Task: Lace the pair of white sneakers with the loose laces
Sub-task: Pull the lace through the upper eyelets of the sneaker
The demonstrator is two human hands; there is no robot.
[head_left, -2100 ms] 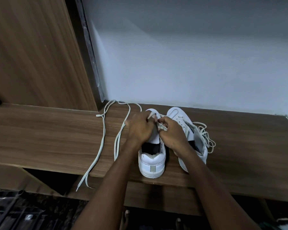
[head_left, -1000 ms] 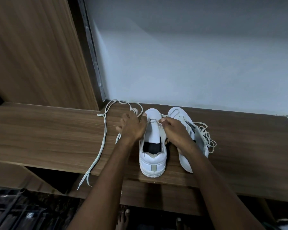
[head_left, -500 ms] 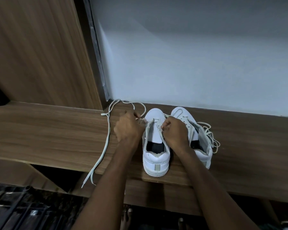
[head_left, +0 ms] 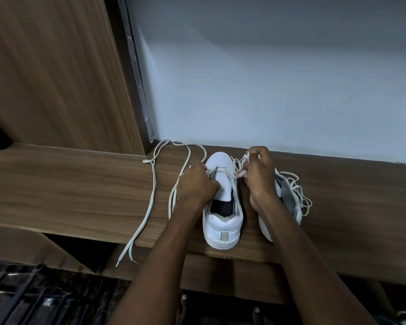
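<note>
Two white sneakers stand heel-toward-me on a wooden shelf (head_left: pixel 68 184). The left sneaker (head_left: pixel 222 221) has one lace bar across its lowest eyelets and an open tongue. My left hand (head_left: pixel 197 184) grips that shoe's left eyelet edge, where the long loose lace (head_left: pixel 150 202) leaves and trails left over the shelf edge. My right hand (head_left: pixel 260 174) is raised and pinches the other end of this lace just right of the shoe. The right sneaker (head_left: pixel 288 205) is mostly hidden behind my right hand, with a bundle of lace (head_left: pixel 300 195) piled on it.
A wooden cabinet side (head_left: pixel 56 78) rises at the left, and a pale wall (head_left: pixel 267 78) closes the back of the shelf. The shelf's front edge runs just under the sneaker heels. Dark floor grating (head_left: pixel 21 299) and my feet lie below.
My right hand has lifted up and away from the eyelets, drawing the lace end with it. My left hand has shifted onto the shoe's left side. The camera view moved slightly.
</note>
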